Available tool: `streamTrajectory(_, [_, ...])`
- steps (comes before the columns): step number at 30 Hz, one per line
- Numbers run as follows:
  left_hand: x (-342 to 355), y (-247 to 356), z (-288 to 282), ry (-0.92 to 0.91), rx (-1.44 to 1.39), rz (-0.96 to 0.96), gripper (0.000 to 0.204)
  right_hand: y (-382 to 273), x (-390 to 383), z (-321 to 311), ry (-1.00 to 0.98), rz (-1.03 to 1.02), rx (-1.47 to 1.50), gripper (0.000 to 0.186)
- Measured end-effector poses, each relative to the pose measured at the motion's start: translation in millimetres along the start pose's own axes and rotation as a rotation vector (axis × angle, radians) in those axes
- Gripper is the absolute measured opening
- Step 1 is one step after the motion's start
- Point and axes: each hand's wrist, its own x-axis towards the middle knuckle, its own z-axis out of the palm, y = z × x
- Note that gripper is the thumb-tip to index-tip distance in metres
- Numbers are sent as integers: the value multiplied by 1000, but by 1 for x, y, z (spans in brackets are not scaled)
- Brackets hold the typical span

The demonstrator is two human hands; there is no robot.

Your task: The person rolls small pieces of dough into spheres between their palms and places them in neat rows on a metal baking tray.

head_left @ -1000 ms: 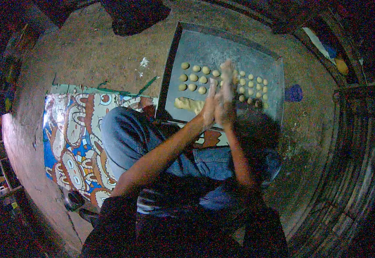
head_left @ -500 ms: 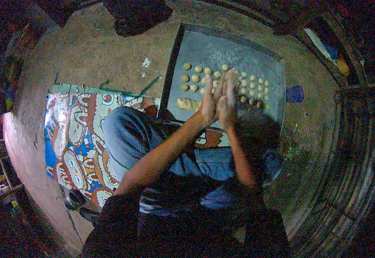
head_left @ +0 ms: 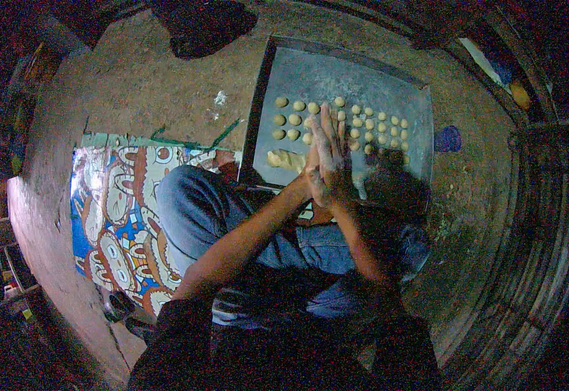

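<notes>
My left hand point(head_left: 313, 158) and my right hand point(head_left: 330, 155) are pressed palm to palm over the near part of a metal tray point(head_left: 310, 68), fingers stretched toward its far side. Whitish flour dusts the skin. Anything between the palms is hidden. On the tray, several small round dough balls point(head_left: 295, 120) stand in rows on both sides of my hands. A thick dough log point(head_left: 285, 159) lies near the tray's near left corner, just left of my left hand.
My legs in blue jeans point(head_left: 193, 202) are folded close to the tray. A colourful cartoon-printed sheet point(head_left: 118, 195) lies on the floor at left. Right of the tray sits a purple object point(head_left: 449, 139). Dark cloth point(head_left: 209, 26) appears at the far left, and shadow covers the tray's near right.
My hands have slid against each other and shifted slightly left and nearer to me. The right hand now overlaps the left more. The balls and the dough log stay in place.
</notes>
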Motion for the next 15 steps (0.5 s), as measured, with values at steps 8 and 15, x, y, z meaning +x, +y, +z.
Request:
streamTrajectory(8, [-8,26,26,4,-227,-75,92,22,-4,2,50,102,31,72])
streamTrajectory(15, [-8,2,20,7,-224,-212,93,23,14,-8,54,364,115,70])
